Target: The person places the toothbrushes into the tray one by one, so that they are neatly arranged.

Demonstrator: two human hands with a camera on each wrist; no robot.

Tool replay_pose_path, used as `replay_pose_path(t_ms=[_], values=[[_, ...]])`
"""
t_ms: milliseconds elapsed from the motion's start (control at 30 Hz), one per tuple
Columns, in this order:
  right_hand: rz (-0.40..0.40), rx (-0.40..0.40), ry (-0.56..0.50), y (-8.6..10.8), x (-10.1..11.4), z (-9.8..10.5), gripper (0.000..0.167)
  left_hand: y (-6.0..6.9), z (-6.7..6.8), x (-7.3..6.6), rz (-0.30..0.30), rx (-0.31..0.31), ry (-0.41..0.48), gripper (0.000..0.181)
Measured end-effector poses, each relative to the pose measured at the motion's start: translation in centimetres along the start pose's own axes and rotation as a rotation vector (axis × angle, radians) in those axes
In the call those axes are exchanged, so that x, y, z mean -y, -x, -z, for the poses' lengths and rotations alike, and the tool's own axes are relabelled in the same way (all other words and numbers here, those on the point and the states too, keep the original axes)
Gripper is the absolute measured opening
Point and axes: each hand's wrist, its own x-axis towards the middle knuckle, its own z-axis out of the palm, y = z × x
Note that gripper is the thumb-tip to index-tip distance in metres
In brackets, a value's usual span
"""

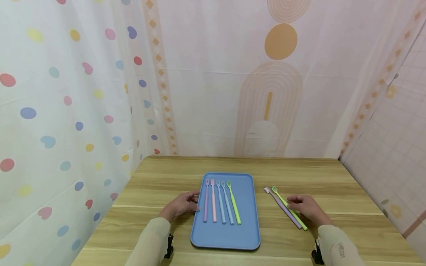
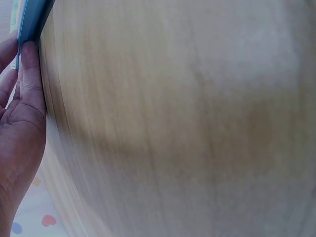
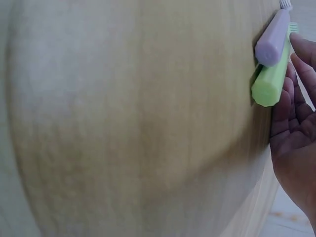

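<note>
A blue tray point(image 1: 247, 232) lies on the table with a row of toothbrushes on it: a purple toothbrush point(image 1: 206, 203), a pink toothbrush point(image 1: 213, 203), two light blue toothbrushes point(image 1: 221, 203) and a green toothbrush point(image 1: 234, 203). My left hand point(image 1: 181, 205) grips the tray's left rim, thumb and fingers either side of the edge in the left wrist view. Right of the tray, a loose purple toothbrush point(image 1: 283, 207) and a loose green toothbrush point(image 3: 270, 86) lie side by side on the wood. My right hand point(image 1: 306, 207) is at the loose green one, fingers loosely bent and touching its side.
The wooden table point(image 1: 159, 173) carries the tray near its middle. A patterned curtain point(image 1: 206, 92) hangs behind the table and another dotted curtain point(image 1: 66, 133) closes off the left side. A tile-patterned curtain point(image 1: 396, 147) stands on the right.
</note>
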Motion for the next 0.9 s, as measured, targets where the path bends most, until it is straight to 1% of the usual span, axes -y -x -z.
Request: replay_pose_path(t_ms=[200,300,500,667,767,900], values=[[0.006,-0.039,0.018,-0.11,0.05,-0.34,0.037,-0.09,0.03,0.04,0.004,-0.002,0.001,0.067],[0.014,-0.049,0.037,-0.11,0.09,-0.5,0.037,-0.05,0.04,0.02,-0.006,0.006,-0.004,0.068],[-0.016,-0.057,0.043,0.03,0.46,-0.73,0.036,0.02,0.04,0.06,-0.012,0.012,-0.011,0.068],[-0.029,-0.064,0.041,0.09,0.62,-0.84,0.035,-0.09,-0.03,0.13,0.001,0.003,-0.01,0.067],[-0.028,-0.078,0.076,-0.05,0.53,-0.92,0.036,-0.11,-0.03,0.14,0.002,-0.002,-0.008,0.067],[-0.004,-0.092,0.145,-0.32,0.41,-1.02,0.038,-0.08,0.0,0.08,-0.008,0.001,0.0,0.067]])
